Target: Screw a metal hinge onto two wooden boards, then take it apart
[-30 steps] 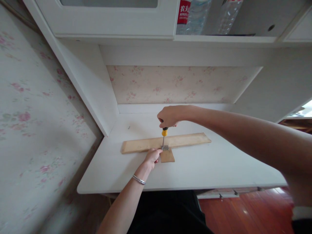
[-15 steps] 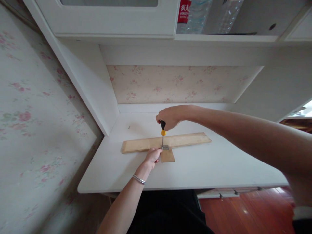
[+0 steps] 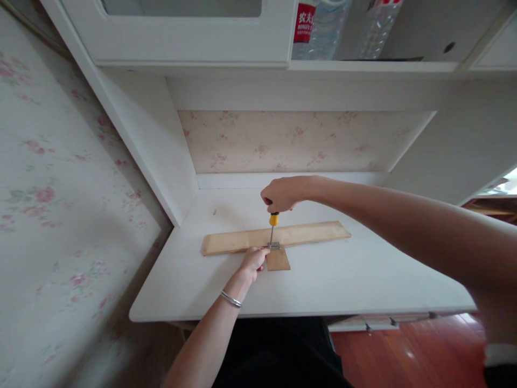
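Observation:
A screwdriver (image 3: 273, 220) with a black and yellow handle stands nearly upright, my right hand (image 3: 280, 194) wrapped round its grip from above. The tip of its shaft meets a small metal hinge (image 3: 274, 246). This hinge lies where a long wooden board (image 3: 311, 233) meets a small wooden piece (image 3: 278, 260) in front of it. From the near left, my left hand (image 3: 254, 258) pinches the left end of the hinge, beside the small piece. Its fingertips are partly hidden. Any screw under the tip is too small to make out.
Both boards rest on a white desk (image 3: 355, 280). A tiny dark object (image 3: 214, 212) lies toward the back left. Overhead, a cabinet (image 3: 194, 40) overhangs the desk, with plastic bottles (image 3: 329, 27) on its open shelf. A side panel (image 3: 141, 140) bounds the left.
My right hand has turned on the handle and shifted slightly right, and the screwdriver leans a little more to the right. My left hand keeps its place at the hinge.

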`<state>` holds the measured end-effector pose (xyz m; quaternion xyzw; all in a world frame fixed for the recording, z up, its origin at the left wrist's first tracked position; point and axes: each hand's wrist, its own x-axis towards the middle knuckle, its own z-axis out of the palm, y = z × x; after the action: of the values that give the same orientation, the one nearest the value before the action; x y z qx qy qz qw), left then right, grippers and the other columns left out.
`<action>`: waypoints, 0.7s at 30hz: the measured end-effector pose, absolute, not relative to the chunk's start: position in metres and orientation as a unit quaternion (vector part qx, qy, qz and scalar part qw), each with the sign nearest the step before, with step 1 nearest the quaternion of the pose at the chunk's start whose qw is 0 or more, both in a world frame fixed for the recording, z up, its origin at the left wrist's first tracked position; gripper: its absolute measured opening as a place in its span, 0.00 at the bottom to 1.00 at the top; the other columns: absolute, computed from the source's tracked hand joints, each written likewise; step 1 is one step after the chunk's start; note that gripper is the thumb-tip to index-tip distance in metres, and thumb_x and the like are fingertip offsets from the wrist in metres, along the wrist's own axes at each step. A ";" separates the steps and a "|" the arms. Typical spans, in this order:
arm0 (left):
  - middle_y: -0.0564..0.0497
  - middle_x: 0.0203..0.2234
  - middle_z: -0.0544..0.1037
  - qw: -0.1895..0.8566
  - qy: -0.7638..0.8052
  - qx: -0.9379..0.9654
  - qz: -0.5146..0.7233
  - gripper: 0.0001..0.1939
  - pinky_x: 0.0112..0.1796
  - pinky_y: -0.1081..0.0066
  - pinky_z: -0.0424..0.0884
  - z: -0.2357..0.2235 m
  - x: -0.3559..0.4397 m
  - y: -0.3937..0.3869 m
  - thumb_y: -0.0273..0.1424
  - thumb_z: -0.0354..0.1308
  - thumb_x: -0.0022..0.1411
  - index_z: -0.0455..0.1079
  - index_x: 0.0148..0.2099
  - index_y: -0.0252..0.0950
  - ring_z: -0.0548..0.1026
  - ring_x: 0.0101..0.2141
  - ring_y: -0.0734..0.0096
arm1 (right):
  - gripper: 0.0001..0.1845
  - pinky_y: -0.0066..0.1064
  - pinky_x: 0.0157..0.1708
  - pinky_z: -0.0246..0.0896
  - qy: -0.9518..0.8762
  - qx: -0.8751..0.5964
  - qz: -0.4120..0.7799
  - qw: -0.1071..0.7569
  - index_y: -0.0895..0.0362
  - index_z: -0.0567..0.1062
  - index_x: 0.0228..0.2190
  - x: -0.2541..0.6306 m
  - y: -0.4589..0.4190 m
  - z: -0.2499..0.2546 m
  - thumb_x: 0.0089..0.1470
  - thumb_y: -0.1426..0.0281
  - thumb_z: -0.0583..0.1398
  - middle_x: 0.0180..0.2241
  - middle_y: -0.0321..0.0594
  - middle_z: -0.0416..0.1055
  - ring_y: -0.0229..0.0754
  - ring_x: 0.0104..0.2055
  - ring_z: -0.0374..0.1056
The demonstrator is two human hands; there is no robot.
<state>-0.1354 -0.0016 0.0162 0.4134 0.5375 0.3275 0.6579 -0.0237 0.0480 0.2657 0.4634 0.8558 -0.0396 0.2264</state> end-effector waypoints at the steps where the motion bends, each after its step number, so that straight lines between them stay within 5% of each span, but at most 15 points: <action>1: 0.58 0.17 0.58 0.657 0.536 0.417 0.327 0.08 0.15 0.76 0.44 0.016 -0.135 -0.002 0.29 0.59 0.47 0.61 0.23 0.34 0.53 0.16 0.81 | 0.13 0.31 0.24 0.49 0.866 0.444 -0.031 0.225 0.59 0.74 0.38 -0.023 0.048 0.266 0.47 0.70 0.59 0.27 0.42 0.71 0.42 0.26 0.64; 5: 0.57 0.17 0.59 0.653 0.529 0.433 0.327 0.08 0.15 0.76 0.44 0.012 -0.135 -0.001 0.29 0.57 0.48 0.60 0.24 0.34 0.53 0.15 0.81 | 0.26 0.30 0.24 0.50 0.869 0.446 -0.044 0.210 0.57 0.71 0.45 -0.021 0.047 0.266 0.41 0.69 0.64 0.34 0.43 0.72 0.42 0.29 0.65; 8: 0.57 0.17 0.58 0.648 0.527 0.442 0.328 0.09 0.15 0.75 0.44 0.009 -0.135 0.000 0.30 0.57 0.49 0.59 0.23 0.35 0.52 0.15 0.81 | 0.21 0.31 0.26 0.50 0.847 0.490 -0.037 0.202 0.60 0.73 0.42 -0.021 0.048 0.265 0.47 0.62 0.61 0.30 0.44 0.72 0.44 0.28 0.65; 11: 0.57 0.17 0.58 0.646 0.525 0.446 0.328 0.09 0.15 0.75 0.45 0.008 -0.135 0.001 0.31 0.57 0.49 0.59 0.24 0.35 0.53 0.15 0.80 | 0.13 0.31 0.26 0.49 0.872 0.447 -0.014 0.200 0.58 0.75 0.37 -0.020 0.049 0.265 0.46 0.71 0.61 0.31 0.43 0.72 0.43 0.30 0.64; 13: 0.57 0.17 0.58 0.645 0.525 0.447 0.328 0.09 0.15 0.75 0.45 0.008 -0.135 0.001 0.31 0.57 0.49 0.59 0.24 0.35 0.53 0.15 0.80 | 0.18 0.30 0.26 0.50 0.890 0.418 -0.019 0.182 0.56 0.74 0.40 -0.020 0.050 0.264 0.42 0.72 0.62 0.35 0.42 0.72 0.43 0.31 0.65; 16: 0.58 0.17 0.57 0.644 0.526 0.449 0.328 0.10 0.15 0.75 0.45 0.009 -0.135 0.001 0.31 0.57 0.49 0.58 0.23 0.35 0.52 0.15 0.80 | 0.27 0.30 0.27 0.51 0.881 0.445 -0.041 0.155 0.57 0.70 0.47 -0.020 0.053 0.263 0.44 0.61 0.64 0.37 0.45 0.72 0.45 0.33 0.65; 18: 0.58 0.16 0.57 0.643 0.527 0.450 0.327 0.10 0.15 0.75 0.45 0.009 -0.134 0.001 0.31 0.57 0.49 0.58 0.23 0.35 0.53 0.15 0.80 | 0.25 0.31 0.27 0.51 0.864 0.473 -0.042 0.167 0.60 0.73 0.44 -0.021 0.053 0.262 0.47 0.58 0.61 0.34 0.46 0.72 0.45 0.31 0.65; 21: 0.58 0.16 0.57 0.642 0.529 0.449 0.326 0.09 0.15 0.75 0.44 0.010 -0.134 0.000 0.30 0.57 0.49 0.59 0.24 0.35 0.53 0.15 0.80 | 0.15 0.31 0.27 0.52 0.873 0.448 -0.041 0.187 0.59 0.75 0.38 -0.022 0.052 0.264 0.46 0.67 0.61 0.34 0.45 0.73 0.44 0.32 0.66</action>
<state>-0.1344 0.0004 0.0100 0.4490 0.5293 0.3262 0.6418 -0.0217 0.0516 0.2644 0.4482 0.8731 -0.0409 0.1875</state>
